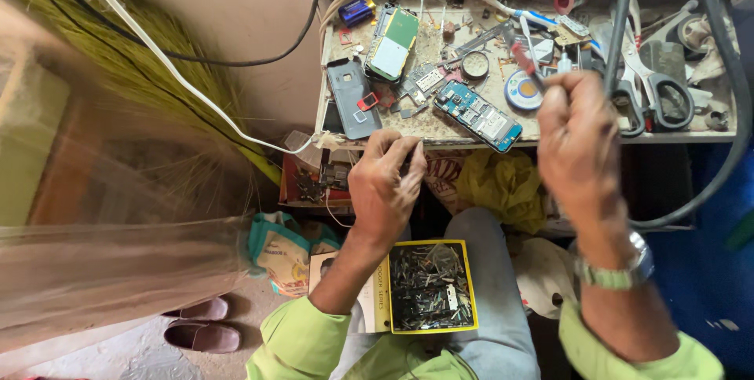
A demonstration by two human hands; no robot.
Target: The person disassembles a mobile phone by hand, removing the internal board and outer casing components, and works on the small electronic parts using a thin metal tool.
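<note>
Lying just beyond both hands, between them, a blue phone circuit board (pixel 477 115) is seen on the cluttered workbench (pixel 440 141). The left hand (pixel 385 183) is curled shut at the bench edge; what it pinches cannot be told. A red-handled tool (pixel 525 62) is gripped by the right hand (pixel 577 144), its tip raised past the board.

A slim red-handled tool (pixel 525 62) stood tilted in the right hand (pixel 577 144), tip over the cluttered surface (pixel 440 124). A small dark part, barely visible, sat pinched in the left hand (pixel 386 183).
</note>
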